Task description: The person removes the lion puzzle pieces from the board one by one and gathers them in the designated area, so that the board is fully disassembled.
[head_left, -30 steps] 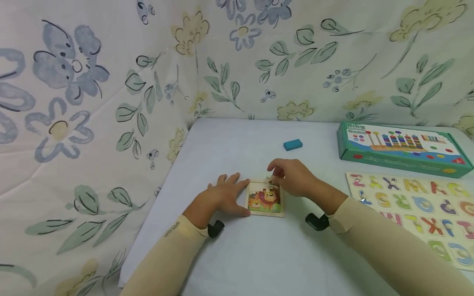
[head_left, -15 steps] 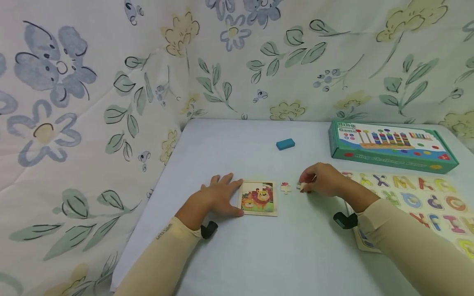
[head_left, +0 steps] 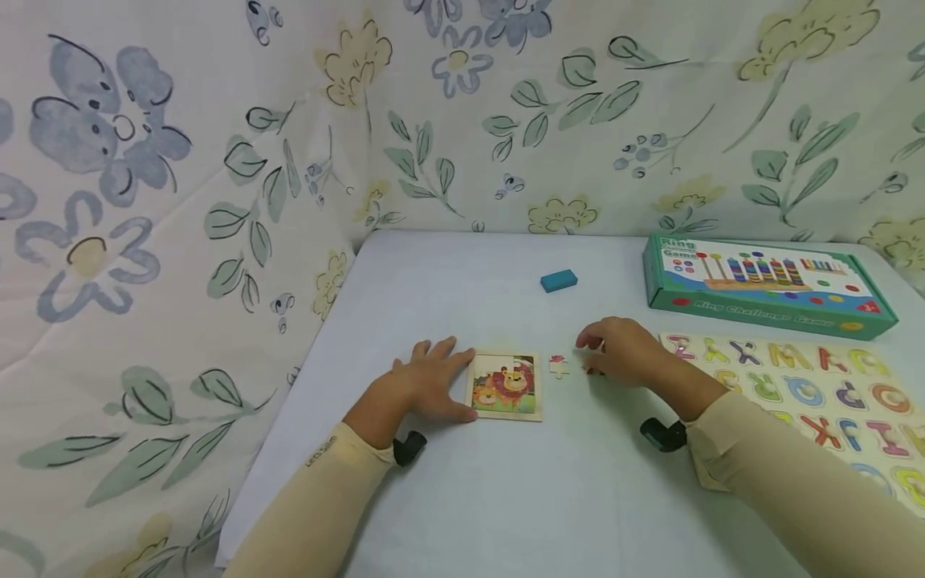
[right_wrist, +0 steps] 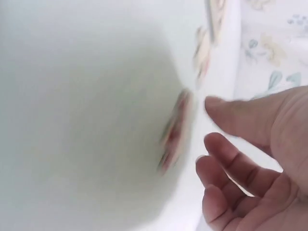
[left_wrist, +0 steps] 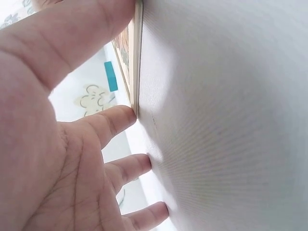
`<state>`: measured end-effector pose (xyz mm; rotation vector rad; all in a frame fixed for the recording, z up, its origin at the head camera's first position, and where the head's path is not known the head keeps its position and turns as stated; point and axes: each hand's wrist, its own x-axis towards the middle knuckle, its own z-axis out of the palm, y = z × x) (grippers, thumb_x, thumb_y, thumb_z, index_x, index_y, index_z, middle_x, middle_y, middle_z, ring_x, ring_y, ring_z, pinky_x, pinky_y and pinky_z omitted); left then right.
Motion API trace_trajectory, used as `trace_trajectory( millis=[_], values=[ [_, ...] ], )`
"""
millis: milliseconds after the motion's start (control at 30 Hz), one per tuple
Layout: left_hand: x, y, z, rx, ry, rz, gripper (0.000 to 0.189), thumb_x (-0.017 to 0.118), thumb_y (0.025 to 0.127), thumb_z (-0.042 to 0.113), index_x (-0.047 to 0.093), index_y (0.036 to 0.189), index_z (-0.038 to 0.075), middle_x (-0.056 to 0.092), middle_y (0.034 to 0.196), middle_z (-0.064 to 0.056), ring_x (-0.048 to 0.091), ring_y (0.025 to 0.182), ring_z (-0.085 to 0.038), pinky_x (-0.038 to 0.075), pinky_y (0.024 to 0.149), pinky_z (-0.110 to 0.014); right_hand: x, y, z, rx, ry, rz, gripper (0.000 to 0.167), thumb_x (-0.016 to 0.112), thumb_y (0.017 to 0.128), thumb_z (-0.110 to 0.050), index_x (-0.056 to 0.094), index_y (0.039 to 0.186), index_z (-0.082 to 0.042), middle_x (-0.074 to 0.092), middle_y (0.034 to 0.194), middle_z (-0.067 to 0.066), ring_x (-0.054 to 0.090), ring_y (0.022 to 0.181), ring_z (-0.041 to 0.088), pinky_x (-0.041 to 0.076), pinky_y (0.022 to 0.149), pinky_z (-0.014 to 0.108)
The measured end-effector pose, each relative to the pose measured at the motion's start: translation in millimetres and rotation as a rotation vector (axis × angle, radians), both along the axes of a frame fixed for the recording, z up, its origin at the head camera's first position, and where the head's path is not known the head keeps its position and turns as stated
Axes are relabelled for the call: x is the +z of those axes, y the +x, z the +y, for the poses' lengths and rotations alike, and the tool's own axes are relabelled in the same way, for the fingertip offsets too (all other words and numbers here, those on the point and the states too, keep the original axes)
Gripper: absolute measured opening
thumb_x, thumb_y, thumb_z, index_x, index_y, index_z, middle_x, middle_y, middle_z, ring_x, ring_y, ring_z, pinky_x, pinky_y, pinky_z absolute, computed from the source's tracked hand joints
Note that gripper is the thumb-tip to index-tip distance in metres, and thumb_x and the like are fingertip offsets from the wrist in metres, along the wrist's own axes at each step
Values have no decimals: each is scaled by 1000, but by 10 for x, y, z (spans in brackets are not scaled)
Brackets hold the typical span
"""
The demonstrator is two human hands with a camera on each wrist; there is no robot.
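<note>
A small wooden jigsaw puzzle (head_left: 504,416) with a lion picture lies flat on the table; the upper left of its picture is a pale bare area. My left hand (head_left: 429,388) is spread at its left side, thumb and index fingertip right at the frame's edge, as the left wrist view also shows. To the right of the frame lies a loose puzzle piece (head_left: 558,367). My right hand (head_left: 620,353) hovers farther right, fingers loosely bent and holding nothing. Beside its fingertips, the right wrist view shows another puzzle piece (right_wrist: 175,132), blurred, on the table.
A blue block (head_left: 559,280) lies behind the puzzle. At the back right stands a green Ring Challenge Game box (head_left: 769,285). A letter puzzle board (head_left: 788,363) lies on the right, partly under my right forearm. A floral cloth (head_left: 462,120) hangs behind the table.
My right hand went from the puzzle's upper right corner out to the right with puzzle pieces, which now lie on the table, and let go. My left hand stayed at the frame.
</note>
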<state>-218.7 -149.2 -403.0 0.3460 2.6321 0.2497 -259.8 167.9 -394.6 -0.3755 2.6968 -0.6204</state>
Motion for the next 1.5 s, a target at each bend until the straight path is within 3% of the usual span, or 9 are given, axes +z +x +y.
trace_trajectory(
  millis=[200, 400, 533, 833, 967, 1100, 1233, 1500],
  values=[
    [6, -7, 37, -11, 1, 0, 100, 76, 83, 63, 23, 164, 37, 10, 173, -2, 4, 158, -42, 15, 114, -78, -5, 58, -410, 88, 11, 57, 22, 76, 94, -20, 76, 116, -20, 62, 122, 11, 57, 111, 30, 54, 96, 48],
    [25, -12, 103, -27, -8, 1, 99, 75, 83, 65, 23, 163, 38, 9, 173, -1, 4, 158, -41, 16, 114, -78, -76, 116, -693, 157, 42, 139, 14, 79, 91, -18, 82, 104, -18, 63, 109, 5, 55, 99, 22, 55, 86, 35],
    [49, -13, 129, -31, -12, 1, 99, 75, 83, 65, 23, 163, 37, 9, 173, -2, 5, 158, -41, 17, 115, -77, -75, 134, -718, 188, 48, 175, 9, 78, 92, -16, 83, 100, -15, 64, 102, 2, 54, 97, 19, 52, 87, 36],
    [70, 3, 123, -26, -5, -4, 99, 76, 83, 62, 24, 163, 36, 11, 173, -2, 6, 158, -41, 17, 115, -77, -61, 163, -726, 191, 43, 184, 10, 78, 92, -15, 82, 101, -15, 70, 109, 3, 60, 105, 23, 54, 95, 41],
    [61, 3, 116, -22, -9, -6, 99, 76, 83, 62, 24, 163, 36, 11, 173, -3, 6, 157, -41, 17, 114, -77, -34, 191, -720, 138, 16, 170, 18, 74, 95, -14, 79, 112, -15, 73, 109, 2, 63, 106, 24, 55, 96, 44],
    [47, 2, 105, -11, -19, -10, 100, 76, 83, 63, 24, 163, 36, 11, 173, -2, 6, 158, -41, 18, 115, -77, 59, 211, -622, 90, -69, 187, 26, 71, 97, -10, 72, 123, -12, 74, 105, 3, 66, 101, 23, 59, 88, 41],
    [28, 3, 86, -8, -18, -13, 101, 77, 82, 63, 23, 164, 36, 10, 173, -2, 5, 158, -41, 17, 115, -77, 171, 201, -367, 71, -120, 223, 24, 71, 96, -8, 71, 120, -9, 74, 100, 3, 65, 93, 22, 59, 78, 36],
    [24, -3, 16, -2, -23, -9, 102, 76, 82, 64, 23, 164, 36, 9, 173, -3, 5, 157, -42, 17, 114, -78, 270, 167, 298, 35, -63, 133, 15, 70, 94, -3, 75, 108, -8, 72, 96, 1, 63, 90, 21, 58, 80, 37]
  ],
)
